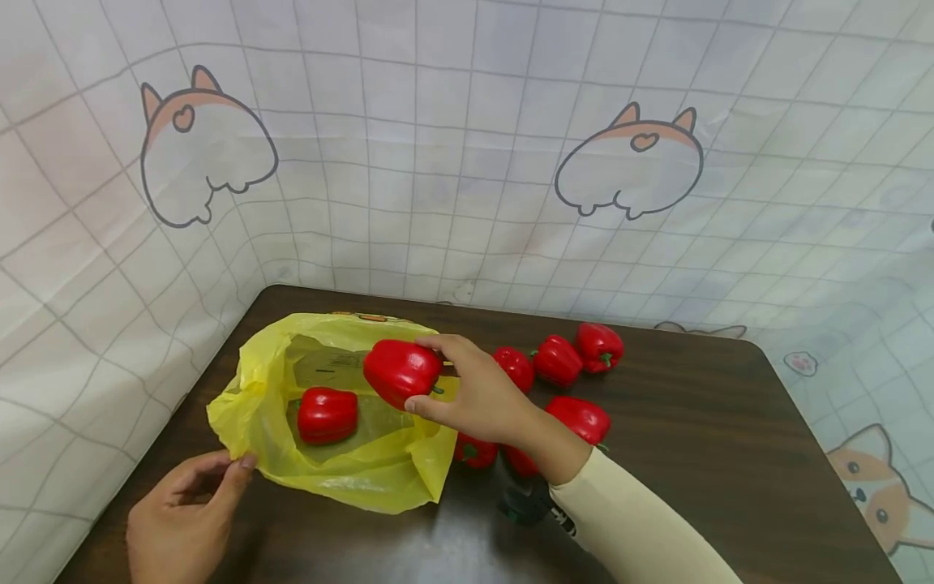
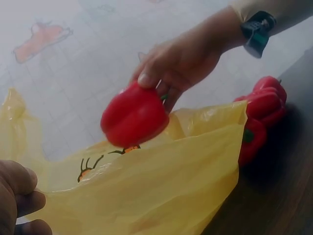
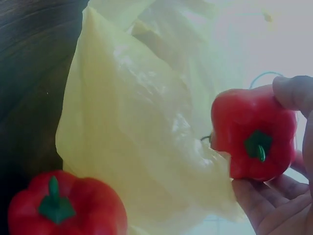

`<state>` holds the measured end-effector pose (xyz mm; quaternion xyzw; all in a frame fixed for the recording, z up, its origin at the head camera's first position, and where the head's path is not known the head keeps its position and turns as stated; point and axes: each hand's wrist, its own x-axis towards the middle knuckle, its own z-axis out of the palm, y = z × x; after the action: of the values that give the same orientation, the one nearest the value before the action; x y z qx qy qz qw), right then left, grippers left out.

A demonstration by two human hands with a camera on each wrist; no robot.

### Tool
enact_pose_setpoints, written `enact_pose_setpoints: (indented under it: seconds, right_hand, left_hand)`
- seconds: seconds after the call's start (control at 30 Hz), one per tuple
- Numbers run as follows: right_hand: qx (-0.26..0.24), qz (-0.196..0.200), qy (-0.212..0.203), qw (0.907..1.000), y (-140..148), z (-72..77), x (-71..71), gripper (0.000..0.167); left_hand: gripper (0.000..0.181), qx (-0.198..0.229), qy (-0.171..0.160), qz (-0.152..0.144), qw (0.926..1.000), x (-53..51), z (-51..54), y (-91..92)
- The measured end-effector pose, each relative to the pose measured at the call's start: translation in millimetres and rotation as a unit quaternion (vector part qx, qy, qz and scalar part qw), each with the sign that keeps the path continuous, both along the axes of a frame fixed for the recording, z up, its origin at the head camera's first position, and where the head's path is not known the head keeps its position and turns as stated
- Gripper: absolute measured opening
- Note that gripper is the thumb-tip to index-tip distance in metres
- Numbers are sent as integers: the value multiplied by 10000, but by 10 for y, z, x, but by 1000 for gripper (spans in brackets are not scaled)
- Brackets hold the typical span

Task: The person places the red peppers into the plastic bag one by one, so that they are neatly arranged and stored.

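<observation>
My right hand (image 1: 485, 397) grips a red bell pepper (image 1: 401, 371) by its stem end, above the mouth of a yellow plastic bag (image 1: 270, 454). The right wrist view shows the green stem of that held pepper (image 3: 257, 134) facing the camera, with the thumb on one side and fingers on the other. My left hand (image 1: 182, 511) pinches the bag's near left rim between thumb and fingers. Inside the open bag lies another red bell pepper (image 1: 327, 415). In the left wrist view, the left hand's fingers (image 2: 17, 188) are at the bag's edge.
Several red bell peppers (image 1: 558, 361) lie on the dark wooden table (image 1: 679, 454) right of the bag, some partly hidden by the right arm. A dark wrist device (image 1: 529, 503) sits on the right wrist. A grid-patterned cloth (image 1: 452, 162) stands behind the table.
</observation>
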<state>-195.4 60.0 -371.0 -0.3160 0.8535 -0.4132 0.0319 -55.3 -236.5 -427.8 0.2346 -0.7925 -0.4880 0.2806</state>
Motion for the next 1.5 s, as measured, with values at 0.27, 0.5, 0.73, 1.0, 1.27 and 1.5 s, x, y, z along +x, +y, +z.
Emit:
enact_pose_setpoints:
  seconds: [0.27,0.5,0.73,1.0,1.27,1.5]
  right_hand:
    - [572,67,77,9983,-303,-78,-47,76]
    - [808,-119,178,9965,-579,-163,-81,75]
    - [951,-154,62,9953,-732,-240,-151,76]
    - [1094,-520,-1,9926,-871,-325,-231,74]
    - [1346,-964,-31,9862,-930,-473,-291,74]
    - [1539,-1004,-234,9827,-962,-625,-333,75]
  left_hand:
    - [20,-43,215,-64,9997,-11,2,16]
    - [23,67,17,-11,10000,2,-25,-17]
    - [23,-23,6,25,10000,6,-8,-18]
    - [18,-136,357,-111,9992,-5,-17,3]
    - [20,-108,163,-64,9998,-6,-15,4]
    - [22,-22,49,-45,10000,6,-43,-31]
